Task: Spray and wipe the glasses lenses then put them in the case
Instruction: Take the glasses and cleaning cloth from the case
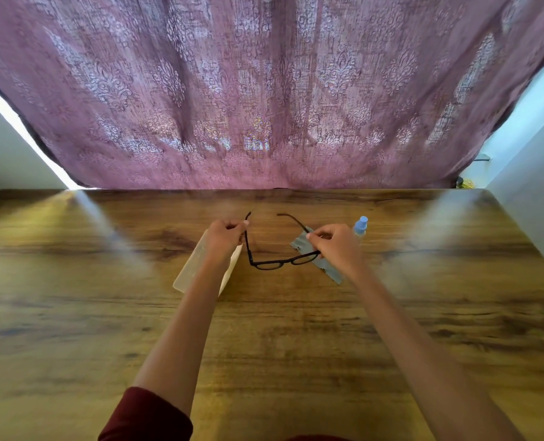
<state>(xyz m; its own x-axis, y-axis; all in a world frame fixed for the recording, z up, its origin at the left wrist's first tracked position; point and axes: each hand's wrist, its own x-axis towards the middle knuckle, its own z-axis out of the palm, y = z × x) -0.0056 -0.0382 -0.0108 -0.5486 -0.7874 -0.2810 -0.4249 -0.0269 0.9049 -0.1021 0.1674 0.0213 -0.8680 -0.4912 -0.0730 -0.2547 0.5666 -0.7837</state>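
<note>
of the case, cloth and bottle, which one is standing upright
The spray bottle with the blue cap, just beyond the right hand. The grey cloth and the pale case both lie flat on the table.

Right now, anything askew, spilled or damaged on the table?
Nothing stands out: left hand and right hand hold the glasses by the temples, frame looks intact; cloth lies flat, spray bottle upright, case under the left forearm. No spill visible.

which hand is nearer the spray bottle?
Right. The right hand is just beside the spray bottle, pinching one side of the glasses. The left hand grips the other side, across the frame, by the case.
</note>
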